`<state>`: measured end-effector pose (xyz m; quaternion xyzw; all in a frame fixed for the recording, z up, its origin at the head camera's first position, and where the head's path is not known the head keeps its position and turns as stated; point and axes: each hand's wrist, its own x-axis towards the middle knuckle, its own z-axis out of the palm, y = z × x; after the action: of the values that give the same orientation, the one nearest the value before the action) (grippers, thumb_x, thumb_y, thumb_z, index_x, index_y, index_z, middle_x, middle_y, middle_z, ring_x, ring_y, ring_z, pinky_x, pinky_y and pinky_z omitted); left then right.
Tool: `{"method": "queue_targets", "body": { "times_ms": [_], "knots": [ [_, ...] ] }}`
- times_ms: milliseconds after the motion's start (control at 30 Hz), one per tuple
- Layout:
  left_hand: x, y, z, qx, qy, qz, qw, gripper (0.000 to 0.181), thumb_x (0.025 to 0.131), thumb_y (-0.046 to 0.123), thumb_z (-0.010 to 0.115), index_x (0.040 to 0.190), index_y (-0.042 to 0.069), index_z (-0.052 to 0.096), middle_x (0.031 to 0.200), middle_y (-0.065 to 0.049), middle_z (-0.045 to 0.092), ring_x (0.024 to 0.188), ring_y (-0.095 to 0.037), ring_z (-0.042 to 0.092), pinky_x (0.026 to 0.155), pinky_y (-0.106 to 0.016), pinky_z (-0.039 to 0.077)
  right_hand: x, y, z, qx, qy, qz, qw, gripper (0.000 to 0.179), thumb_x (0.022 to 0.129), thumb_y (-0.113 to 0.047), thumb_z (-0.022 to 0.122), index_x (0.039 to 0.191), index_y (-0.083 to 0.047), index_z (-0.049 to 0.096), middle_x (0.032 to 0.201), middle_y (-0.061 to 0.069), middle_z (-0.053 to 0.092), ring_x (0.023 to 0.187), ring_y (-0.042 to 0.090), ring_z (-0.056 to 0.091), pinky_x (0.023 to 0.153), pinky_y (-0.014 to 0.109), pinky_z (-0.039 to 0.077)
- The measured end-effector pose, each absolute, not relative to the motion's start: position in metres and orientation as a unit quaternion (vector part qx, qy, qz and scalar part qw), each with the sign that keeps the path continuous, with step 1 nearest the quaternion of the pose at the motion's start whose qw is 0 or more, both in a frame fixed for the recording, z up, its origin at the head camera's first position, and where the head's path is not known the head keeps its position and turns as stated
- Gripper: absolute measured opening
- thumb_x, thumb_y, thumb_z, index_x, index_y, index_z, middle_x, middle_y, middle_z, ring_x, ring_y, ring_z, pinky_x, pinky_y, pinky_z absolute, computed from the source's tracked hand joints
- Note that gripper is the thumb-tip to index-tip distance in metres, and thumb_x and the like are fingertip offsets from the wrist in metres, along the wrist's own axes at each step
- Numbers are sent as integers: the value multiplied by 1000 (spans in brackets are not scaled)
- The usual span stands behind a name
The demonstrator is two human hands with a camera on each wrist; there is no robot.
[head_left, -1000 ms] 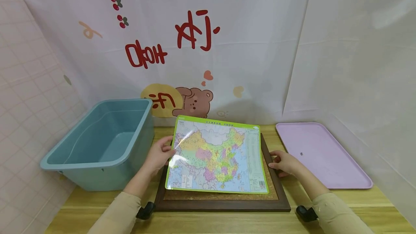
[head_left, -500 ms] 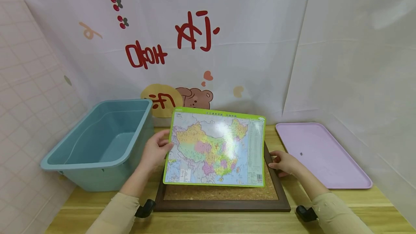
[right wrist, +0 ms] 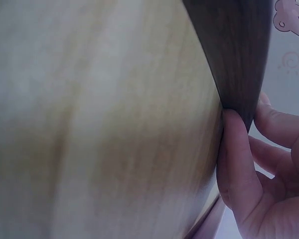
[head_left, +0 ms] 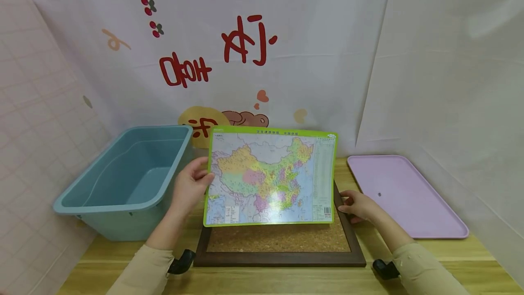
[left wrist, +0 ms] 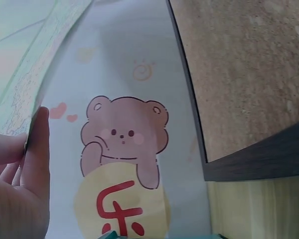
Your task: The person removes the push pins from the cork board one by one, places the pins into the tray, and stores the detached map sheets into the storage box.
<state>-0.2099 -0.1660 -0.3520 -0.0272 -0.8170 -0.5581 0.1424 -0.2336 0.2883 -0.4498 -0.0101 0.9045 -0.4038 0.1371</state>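
My left hand (head_left: 191,185) pinches the left edge of a glossy map sheet (head_left: 245,179) between thumb and fingers. The sheet has a green border and is held tilted up above a corkboard (head_left: 278,240) in a dark brown frame. It hides the board's upper part in the head view. In the left wrist view, thumb and fingers meet at the edge of the sheet (left wrist: 27,84). My right hand (head_left: 358,205) grips the right side of the board's frame (right wrist: 234,55), thumb and fingers on either side of the brown strip.
To the left stands a deep blue-green tub (head_left: 106,208). A shallow lilac tray (head_left: 409,195) lies to the right. All rest on a wood-grain table (head_left: 286,281) in front of a printed cloth backdrop (head_left: 319,49).
The map sheet has risen and shifted slightly left with my left hand, showing more cork below its lower edge. My right hand stays on the frame.
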Motion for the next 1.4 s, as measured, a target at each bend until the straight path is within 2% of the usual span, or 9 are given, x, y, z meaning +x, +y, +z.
{"method": "queue_targets", "body": {
  "times_ms": [433, 533, 700, 800, 933, 1100, 1200, 1333, 1400],
  "knots": [
    [-199, -176, -329, -58, -812, -552, 183, 41, 93, -3, 65, 133, 6, 61, 109, -23, 69, 92, -28, 69, 69, -18, 52, -232, 289, -449, -14, 901, -410, 139, 63, 94, -12, 69, 143, 12, 37, 118, 27, 56, 104, 42, 61, 69, 42, 59],
    [-197, -180, -323, -59, -813, -545, 194, 41, 94, -2, 65, 134, 5, 60, 109, -23, 69, 89, -20, 70, 69, -18, 52, -232, 289, -449, -14, 900, -413, 140, 63, 94, -11, 69, 142, 13, 37, 117, 28, 56, 104, 42, 61, 69, 42, 59],
    [-194, -188, -314, -57, -813, -540, 211, 39, 95, -2, 64, 133, 5, 61, 109, -25, 69, 79, 0, 67, 69, -16, 52, -232, 290, -448, -17, 899, -413, 142, 63, 94, -11, 69, 142, 13, 37, 117, 28, 56, 104, 42, 61, 69, 42, 59],
    [-191, -193, -308, -54, -815, -532, 223, 39, 95, -1, 64, 133, 5, 62, 109, -25, 69, 78, 6, 64, 70, -14, 51, -232, 289, -448, -20, 900, -412, 142, 62, 94, -11, 69, 142, 13, 37, 117, 28, 56, 104, 42, 61, 69, 42, 59],
    [-188, -200, -302, -39, -822, -513, 243, 39, 94, 1, 66, 133, 5, 62, 110, -24, 69, 80, 8, 62, 70, -11, 50, -231, 289, -448, -26, 901, -410, 140, 62, 94, -11, 69, 142, 13, 38, 117, 28, 56, 104, 43, 61, 69, 42, 59],
    [-185, -211, -297, -18, -821, -506, 263, 41, 94, 2, 67, 134, 6, 62, 110, -23, 70, 81, 5, 63, 69, -11, 50, -232, 289, -449, -25, 901, -412, 137, 62, 94, -11, 70, 141, 13, 38, 115, 26, 56, 103, 41, 61, 69, 42, 59],
    [-184, -220, -294, -7, -816, -509, 273, 41, 93, 2, 68, 134, 7, 62, 102, -9, 72, 79, 4, 64, 68, -12, 51, -232, 290, -449, -26, 900, -413, 137, 61, 94, -10, 70, 141, 13, 38, 114, 25, 57, 102, 40, 62, 69, 42, 59],
    [-182, -220, -292, 2, -815, -512, 270, 41, 93, 3, 68, 133, 9, 63, 91, 15, 68, 76, 3, 65, 65, -14, 51, -211, 300, -464, -10, 895, -425, 132, 62, 94, -11, 69, 141, 14, 38, 114, 26, 57, 102, 41, 62, 69, 42, 59],
    [-181, -220, -290, 7, -813, -516, 269, 40, 93, 4, 68, 132, 11, 64, 89, 18, 67, 76, 3, 65, 64, -14, 51, -201, 305, -472, 0, 892, -434, 129, 61, 94, -11, 69, 141, 13, 38, 114, 26, 57, 103, 41, 61, 69, 43, 59]
  ]
}}
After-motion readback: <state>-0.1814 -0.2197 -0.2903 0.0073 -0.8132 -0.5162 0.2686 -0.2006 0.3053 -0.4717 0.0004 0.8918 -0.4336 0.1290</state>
